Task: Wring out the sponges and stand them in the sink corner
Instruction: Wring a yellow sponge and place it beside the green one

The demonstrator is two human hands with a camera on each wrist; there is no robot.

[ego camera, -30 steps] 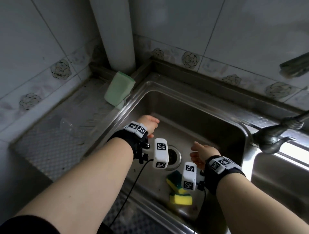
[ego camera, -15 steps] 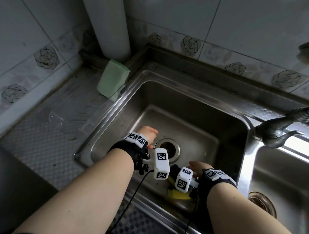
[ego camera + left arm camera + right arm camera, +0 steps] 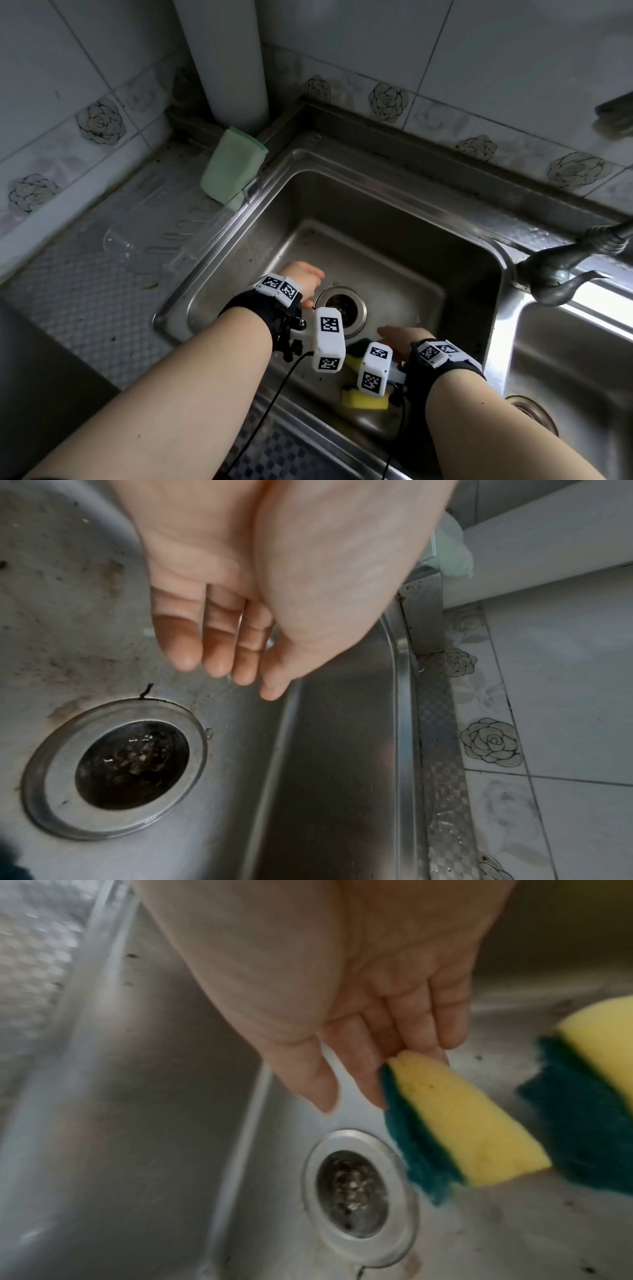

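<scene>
Two yellow-green sponges (image 3: 455,1123) flat on sink (image 3: 394,212) floor, near side by drain (image 3: 116,764); none wrung or stood. Right hand (image 3: 342,988) grip released, fingertips touching one sponge. Left hand (image 3: 274,574) grip released, empty.

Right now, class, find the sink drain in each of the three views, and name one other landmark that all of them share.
Head: drain at centre, between the left hand and right hand.
Left wrist: drain at lower left, below the fingers.
Right wrist: drain at lower centre, left of the sponge.
Shared landmark: the steel sink wall.
</scene>
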